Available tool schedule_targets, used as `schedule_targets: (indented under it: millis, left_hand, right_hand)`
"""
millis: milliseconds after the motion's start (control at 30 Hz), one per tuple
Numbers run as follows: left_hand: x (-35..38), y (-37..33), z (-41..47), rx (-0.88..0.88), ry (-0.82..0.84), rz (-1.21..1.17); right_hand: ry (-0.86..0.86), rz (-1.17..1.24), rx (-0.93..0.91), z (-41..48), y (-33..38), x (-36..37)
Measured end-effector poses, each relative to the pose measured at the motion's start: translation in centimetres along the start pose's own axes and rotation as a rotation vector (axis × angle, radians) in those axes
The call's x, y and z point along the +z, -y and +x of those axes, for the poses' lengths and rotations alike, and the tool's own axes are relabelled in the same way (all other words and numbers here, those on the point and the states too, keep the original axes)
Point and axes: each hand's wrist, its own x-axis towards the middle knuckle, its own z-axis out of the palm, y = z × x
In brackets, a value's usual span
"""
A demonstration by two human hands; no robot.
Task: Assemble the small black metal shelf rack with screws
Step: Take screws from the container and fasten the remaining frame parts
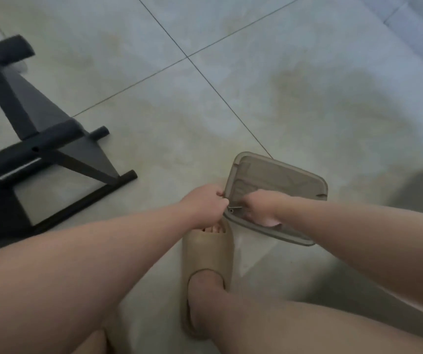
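at the far left the black rack (34,149) lies tipped on the tiled floor (256,72), partly built, well apart from both hands. nearer the middle, the left hand (205,204) has its fingers curled and pinches the left edge of a clear brownish tray (282,169). just near of it a foot sits in a tan slipper (206,254). a small screw (235,207) lies inside the tray by that edge. the right hand (262,206) reaches down into the tray, fingertips at the screw; whether it grips it cannot be told.
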Motion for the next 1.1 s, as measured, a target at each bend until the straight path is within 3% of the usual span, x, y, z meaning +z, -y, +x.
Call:
schedule_targets:
  millis: [200, 500, 633, 800, 900, 1100]
  left_hand:
    - [1.6, 1.8, 1.3, -0.033, -0.044, -0.267]
    - [2.0, 2.5, 2.0, -0.026, -0.056, -0.289]
    - [1.1, 2.1, 1.1, -0.025, -0.033, -0.223]
    - [-2.0, 1.9, -1.5, -0.044, -0.024, 0.035]
    - [-4.8, 1.5, -4.4, -0.049, -0.060, 0.154]
    - [-10.7, 0.6, -11.5, -0.002, -0.215, 0.262]
  right_hand:
    - [-0.186, 0.052, -0.092, 3.2, -2.1, 2.8]
    - [-0.291, -0.007, -0.170, 4.6, -1.9, 3.9]
    - [-0.291, 0.121, -0.121, 3.0, -1.7, 2.8]
    - [-0.326, 0.319, -0.019, -1.1, -1.6, 0.0]
    - [-0.393, 0.445, 0.004, -4.1, -0.8, -2.9]
    - [-0.535, 0.475, -0.083, -10.4, 3.8, -10.0]
